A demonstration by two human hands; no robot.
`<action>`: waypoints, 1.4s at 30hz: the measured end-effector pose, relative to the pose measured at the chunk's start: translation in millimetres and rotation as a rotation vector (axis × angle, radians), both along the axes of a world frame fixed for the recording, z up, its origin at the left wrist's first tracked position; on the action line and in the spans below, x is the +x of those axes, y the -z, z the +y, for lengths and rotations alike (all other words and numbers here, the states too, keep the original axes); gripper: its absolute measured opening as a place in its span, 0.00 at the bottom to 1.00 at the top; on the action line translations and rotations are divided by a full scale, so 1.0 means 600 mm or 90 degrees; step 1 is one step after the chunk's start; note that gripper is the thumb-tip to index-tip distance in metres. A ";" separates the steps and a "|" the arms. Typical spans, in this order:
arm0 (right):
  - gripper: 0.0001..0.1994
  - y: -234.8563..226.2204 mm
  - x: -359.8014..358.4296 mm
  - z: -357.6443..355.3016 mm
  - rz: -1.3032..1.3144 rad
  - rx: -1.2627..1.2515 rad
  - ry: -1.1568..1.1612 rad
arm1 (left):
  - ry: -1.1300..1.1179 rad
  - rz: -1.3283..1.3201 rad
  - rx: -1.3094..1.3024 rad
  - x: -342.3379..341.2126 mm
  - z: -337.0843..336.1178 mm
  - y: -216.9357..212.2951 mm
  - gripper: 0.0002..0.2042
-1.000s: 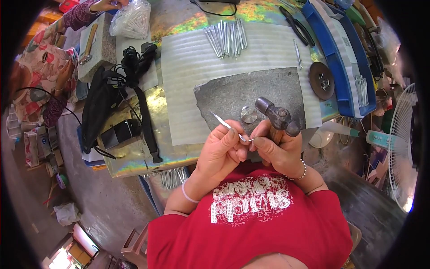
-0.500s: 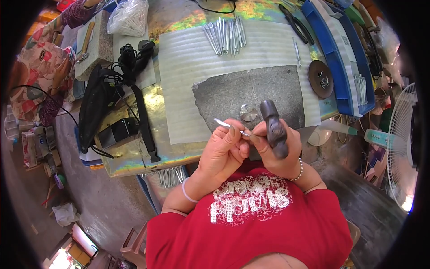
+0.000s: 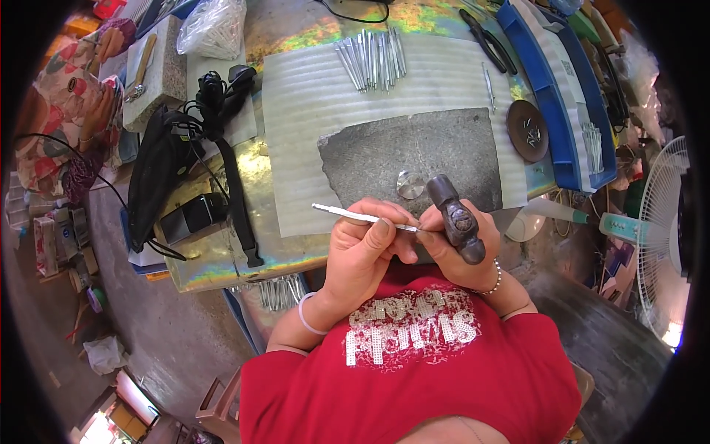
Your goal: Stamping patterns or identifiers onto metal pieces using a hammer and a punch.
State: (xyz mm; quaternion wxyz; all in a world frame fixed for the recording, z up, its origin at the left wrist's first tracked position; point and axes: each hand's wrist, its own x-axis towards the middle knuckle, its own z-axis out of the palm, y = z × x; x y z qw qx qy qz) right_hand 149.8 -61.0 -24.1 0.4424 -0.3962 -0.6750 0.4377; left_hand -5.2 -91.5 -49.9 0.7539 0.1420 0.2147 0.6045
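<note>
Between the thumb and fingers of my left hand (image 3: 359, 255) is a slim silver metal rod (image 3: 344, 214), its long end sticking out to the left. My right hand (image 3: 479, 240) keeps a ball-peen hammer (image 3: 458, 220) against the palm, its dark head upward and the handle hidden. The right thumb and forefinger pinch at the rod's right end; whether a small pin is there too, I cannot tell. Both hands are above the near edge of a grey stone slab (image 3: 392, 144). Just beyond the fingertips, a round shiny metal disc (image 3: 410, 184) lies on the slab.
Several similar rods (image 3: 372, 61) lie on the white foam sheet (image 3: 299, 140). To the right are pliers (image 3: 489, 44), a brown dish (image 3: 516, 122) of small pins and a blue tray (image 3: 567, 164). A black bag (image 3: 159, 174) lies left; a person (image 3: 70, 111) sits beyond. A fan (image 3: 654, 229) stands right.
The rod has turned in my left fingers, so more of its length now points left. The hammer head has tilted and dropped slightly with my right hand.
</note>
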 end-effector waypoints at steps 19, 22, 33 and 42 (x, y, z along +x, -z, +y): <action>0.10 0.111 0.279 0.180 -0.430 0.025 0.447 | -0.084 0.121 -0.015 -0.032 0.000 0.005 0.06; 0.10 0.110 0.280 0.178 -0.390 0.039 0.466 | -0.062 0.085 -0.051 -0.021 0.003 -0.003 0.05; 0.06 0.008 0.002 0.008 0.134 -0.344 -0.083 | -0.065 0.070 -0.056 0.004 -0.012 0.003 0.04; 0.04 0.021 -0.028 0.014 0.007 -0.318 -0.176 | -0.008 0.425 -0.099 -0.087 -0.076 0.001 0.09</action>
